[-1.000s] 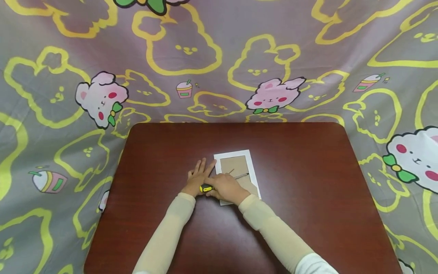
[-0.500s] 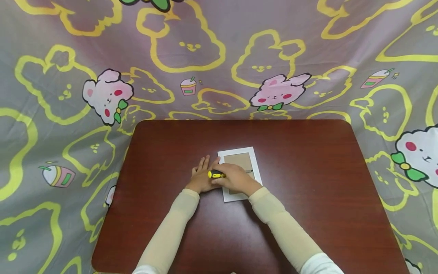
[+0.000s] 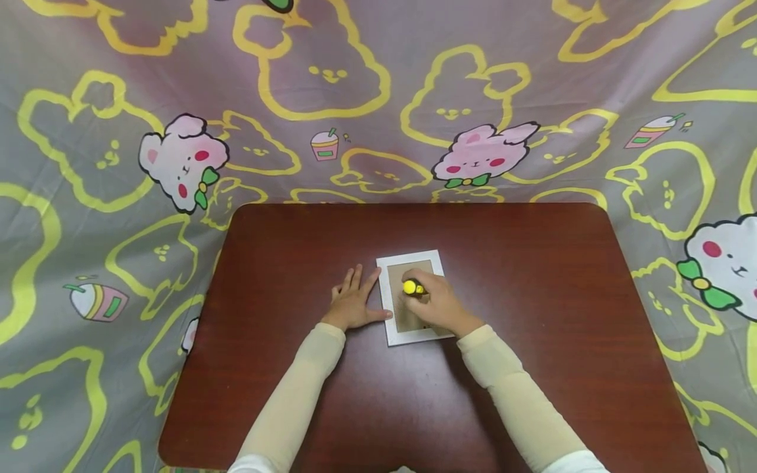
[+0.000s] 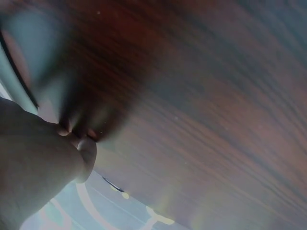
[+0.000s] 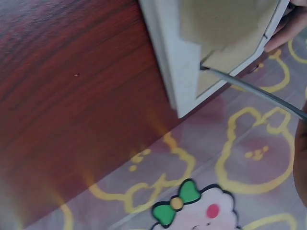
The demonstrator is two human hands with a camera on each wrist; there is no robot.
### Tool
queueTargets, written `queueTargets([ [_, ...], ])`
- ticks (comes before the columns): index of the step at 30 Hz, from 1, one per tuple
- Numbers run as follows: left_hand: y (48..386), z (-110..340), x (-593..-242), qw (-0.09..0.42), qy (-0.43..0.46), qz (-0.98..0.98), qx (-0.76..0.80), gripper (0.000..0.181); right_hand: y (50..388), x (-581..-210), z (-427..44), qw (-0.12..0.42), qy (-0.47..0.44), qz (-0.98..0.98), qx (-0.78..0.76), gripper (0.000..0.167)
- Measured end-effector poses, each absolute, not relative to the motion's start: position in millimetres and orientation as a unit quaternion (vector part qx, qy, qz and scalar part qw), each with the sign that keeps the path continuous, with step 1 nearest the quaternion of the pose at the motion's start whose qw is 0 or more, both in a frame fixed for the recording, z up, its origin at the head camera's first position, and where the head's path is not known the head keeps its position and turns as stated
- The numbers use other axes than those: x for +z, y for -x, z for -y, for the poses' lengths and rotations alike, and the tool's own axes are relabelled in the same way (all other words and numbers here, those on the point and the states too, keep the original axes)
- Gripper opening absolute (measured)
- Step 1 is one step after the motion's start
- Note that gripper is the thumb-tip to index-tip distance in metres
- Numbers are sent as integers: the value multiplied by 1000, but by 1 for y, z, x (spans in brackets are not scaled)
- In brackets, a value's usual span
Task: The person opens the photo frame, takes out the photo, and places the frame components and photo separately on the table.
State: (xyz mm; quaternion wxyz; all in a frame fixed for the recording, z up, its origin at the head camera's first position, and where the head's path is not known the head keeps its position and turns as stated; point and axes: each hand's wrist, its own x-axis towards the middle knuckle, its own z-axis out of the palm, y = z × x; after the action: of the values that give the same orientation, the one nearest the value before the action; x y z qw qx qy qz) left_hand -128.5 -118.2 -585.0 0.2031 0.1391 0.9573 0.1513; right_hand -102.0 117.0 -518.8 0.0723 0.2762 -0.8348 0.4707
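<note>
A white picture frame (image 3: 386, 289) lies on the table with its brown backing board (image 3: 399, 270) facing up. My left hand (image 3: 353, 306) rests flat beside it, fingers spread, with thumb and index finger touching the frame's left side. My right hand (image 3: 442, 303), above the board, grips a screwdriver (image 3: 412, 287) by its yellow and black handle. In the right wrist view, the metal shaft (image 5: 254, 89) runs to the inner edge of the white rim, its tip near a small dark tab on the board. The left wrist view is blurred and shows part of the left hand (image 4: 38, 163).
The dark red-brown wooden table (image 3: 284, 249) has rounded corners. A grey curtain (image 3: 367, 66) printed with yellow outlines and cartoon animals hangs behind it and along both sides.
My right hand has shifted right, away from my left hand, and the screwdriver's handle now points more upward. The left hand stays at the frame's left side.
</note>
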Motion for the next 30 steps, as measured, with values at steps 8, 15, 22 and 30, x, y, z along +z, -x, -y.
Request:
queueTargets([
  [8, 129, 116, -582, 208, -141, -955, 157, 113, 106, -521, -119, 139, -222, 828, 496, 20],
  [15, 128, 118, -583, 210, -143, -955, 153, 107, 102, -545, -74, 131, -351, 863, 340, 32],
  [22, 127, 119, -582, 211, -151, -953, 158, 98, 102, -558, -53, 141, -340, 887, 279, 32],
  [30, 125, 120, -577, 197, -157, -949, 191, 90, 106, -561, -42, 80, -311, 915, 243, 34],
])
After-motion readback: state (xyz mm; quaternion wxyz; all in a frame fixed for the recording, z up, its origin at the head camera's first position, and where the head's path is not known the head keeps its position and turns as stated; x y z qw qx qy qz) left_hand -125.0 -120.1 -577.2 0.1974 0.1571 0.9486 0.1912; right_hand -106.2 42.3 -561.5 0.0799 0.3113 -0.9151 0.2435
